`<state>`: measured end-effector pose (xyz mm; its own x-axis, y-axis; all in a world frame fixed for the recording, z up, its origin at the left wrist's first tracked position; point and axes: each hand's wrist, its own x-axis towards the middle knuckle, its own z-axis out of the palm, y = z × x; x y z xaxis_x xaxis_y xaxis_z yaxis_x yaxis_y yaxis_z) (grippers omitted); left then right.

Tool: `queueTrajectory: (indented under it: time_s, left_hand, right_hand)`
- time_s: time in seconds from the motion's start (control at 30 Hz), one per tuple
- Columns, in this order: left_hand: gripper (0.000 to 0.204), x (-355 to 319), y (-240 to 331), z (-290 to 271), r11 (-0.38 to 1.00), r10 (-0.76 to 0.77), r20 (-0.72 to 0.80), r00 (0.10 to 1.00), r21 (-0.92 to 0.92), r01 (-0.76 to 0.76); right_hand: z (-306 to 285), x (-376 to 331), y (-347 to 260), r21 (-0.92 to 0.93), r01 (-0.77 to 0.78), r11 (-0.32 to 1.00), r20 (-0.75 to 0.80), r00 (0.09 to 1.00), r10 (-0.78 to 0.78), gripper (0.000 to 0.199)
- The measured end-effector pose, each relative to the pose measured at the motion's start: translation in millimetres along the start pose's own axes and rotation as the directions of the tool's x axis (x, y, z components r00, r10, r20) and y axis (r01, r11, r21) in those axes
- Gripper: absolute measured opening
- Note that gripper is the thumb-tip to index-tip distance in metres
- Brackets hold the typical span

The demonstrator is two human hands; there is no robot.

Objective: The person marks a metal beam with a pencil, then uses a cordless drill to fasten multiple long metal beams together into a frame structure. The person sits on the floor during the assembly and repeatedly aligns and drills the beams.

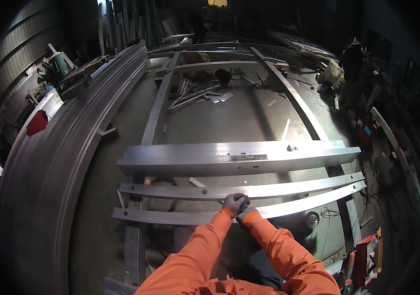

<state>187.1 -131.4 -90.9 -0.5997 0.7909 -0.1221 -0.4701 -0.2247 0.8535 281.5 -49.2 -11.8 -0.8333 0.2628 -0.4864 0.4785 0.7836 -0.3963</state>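
Observation:
My left hand (236, 201), in a grey glove with an orange cuff, is closed at the middle of two slim metal rails. Just below it and touching or almost touching is my right hand (248, 215), gloved as well and with its fingers curled. Whatever they grip, if anything, is too small or hidden to make out. The far rail (185, 192), with round dark holes, passes just beyond my left hand. Behind my right hand runs the near rail (288, 208). Past both lies a thick metal beam (180, 158) with a slotted plate on its side.
Two long supports, left (157, 114) and right (293, 98), carry the beam and rails. A stack of long metal profiles (67, 142) fills the left side, with a red cloth (37, 123) on it. Offcuts (197, 96) litter the floor ahead. Cables and a red box (365, 258) are at the right.

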Motion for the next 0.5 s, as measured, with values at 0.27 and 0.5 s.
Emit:
queueTrajectory:
  time_s: [0.27,0.5]
  left_hand:
    - [0.014,-1,0,3,0.995,0.078,-0.028,0.997,-0.063,-0.079]
    - [0.018,-2,3,-15,0.994,0.090,0.032,0.995,-0.058,-0.088]
  right_hand:
    - [-3,10,-1,-0.005,0.071,0.997,0.022,0.997,-0.071,0.043]
    - [17,26,4,0.029,0.060,0.998,-0.052,0.997,-0.058,0.030]
